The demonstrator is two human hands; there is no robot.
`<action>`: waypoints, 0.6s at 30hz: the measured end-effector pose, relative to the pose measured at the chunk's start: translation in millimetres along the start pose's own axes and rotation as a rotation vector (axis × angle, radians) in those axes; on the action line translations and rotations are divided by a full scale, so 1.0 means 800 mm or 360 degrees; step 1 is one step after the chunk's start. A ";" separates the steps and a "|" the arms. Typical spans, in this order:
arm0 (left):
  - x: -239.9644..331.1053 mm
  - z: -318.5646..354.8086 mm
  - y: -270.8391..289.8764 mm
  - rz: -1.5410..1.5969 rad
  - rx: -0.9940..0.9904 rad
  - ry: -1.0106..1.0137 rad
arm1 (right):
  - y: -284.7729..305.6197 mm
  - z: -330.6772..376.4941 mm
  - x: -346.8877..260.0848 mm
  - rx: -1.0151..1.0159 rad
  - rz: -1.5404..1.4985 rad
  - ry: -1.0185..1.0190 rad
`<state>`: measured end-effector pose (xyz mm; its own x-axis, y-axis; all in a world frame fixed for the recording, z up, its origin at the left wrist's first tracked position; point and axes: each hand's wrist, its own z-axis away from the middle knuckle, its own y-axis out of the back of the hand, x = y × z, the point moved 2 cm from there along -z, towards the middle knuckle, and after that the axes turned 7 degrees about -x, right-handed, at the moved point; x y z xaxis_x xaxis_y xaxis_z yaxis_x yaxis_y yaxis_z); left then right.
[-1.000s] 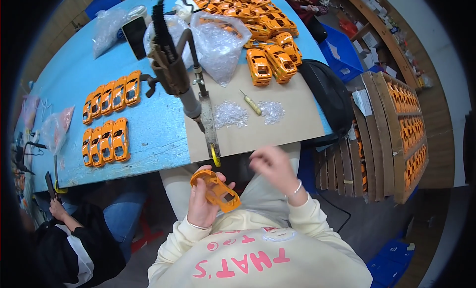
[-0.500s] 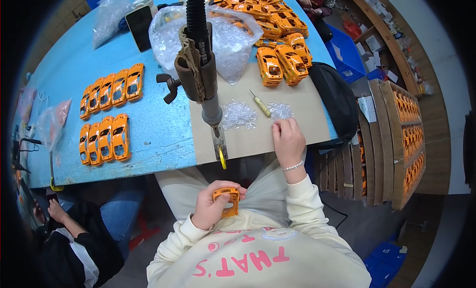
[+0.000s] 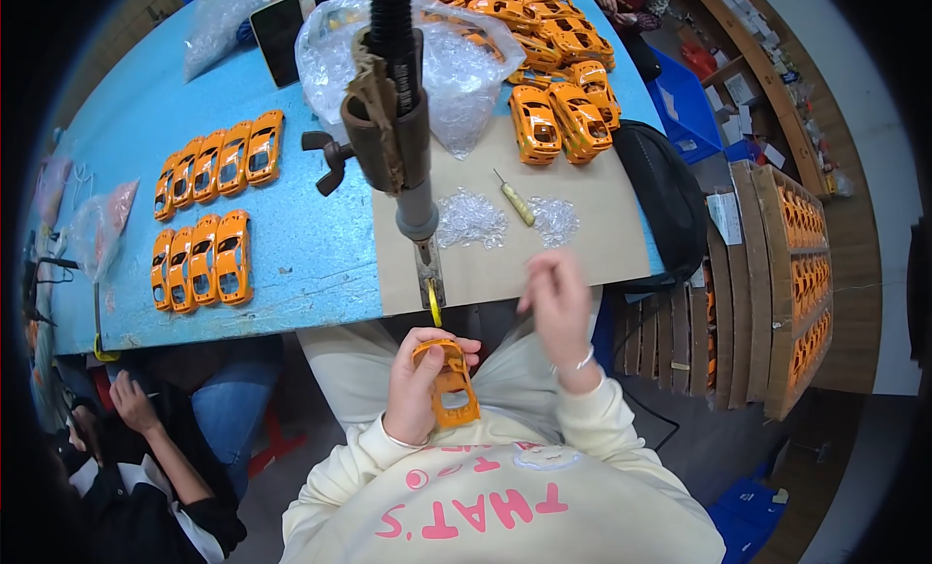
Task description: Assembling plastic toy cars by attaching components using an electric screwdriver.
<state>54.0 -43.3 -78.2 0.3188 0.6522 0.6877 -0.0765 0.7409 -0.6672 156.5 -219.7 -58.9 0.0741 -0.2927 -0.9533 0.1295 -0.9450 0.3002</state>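
Observation:
My left hand [image 3: 410, 394] holds an orange toy car body [image 3: 466, 406] with open windows, near my lap. Slightly blurred, my right hand [image 3: 561, 312] hangs off the table's front edge with thumb and fingers drawn together; whatever lies between them is too small to make out. Beyond it on brown paper [image 3: 582, 261] are two heaps of small clear plastic pieces, a larger heap [image 3: 473, 220] and a smaller heap [image 3: 554, 221]. Between the heaps lies a thin pointed tool with a yellowish handle [image 3: 517, 205].
A metal tool stand [image 3: 416, 215] rises at the table's front edge. Two rows of orange car bodies [image 3: 231, 161] sit at left. A bag of clear parts [image 3: 456, 93], piled car bodies [image 3: 536, 125] and a black case [image 3: 658, 200] lie beyond. Another person's hand [image 3: 134, 401] is at lower left.
My right hand has lifted from beside the smaller heap and come back toward me. The car body in my left hand has been turned, showing more of its length.

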 end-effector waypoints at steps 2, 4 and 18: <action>0.000 0.001 -0.004 0.0029 0.0018 -0.0027 | -0.026 0.036 -0.015 -0.0250 0.0046 0.0130; 0.000 0.003 -0.008 0.0034 0.0021 -0.0019 | -0.036 0.052 -0.023 -0.0281 0.0557 0.0546; -0.013 0.024 0.018 0.0313 0.0159 0.0375 | -0.028 0.065 -0.044 -0.0593 0.0843 0.1177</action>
<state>31.7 -36.0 -89.6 0.4980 0.7380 0.4553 -0.2468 0.6240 -0.7414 99.3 -195.9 -33.8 0.7964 -0.3804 -0.4701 0.1951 -0.5742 0.7951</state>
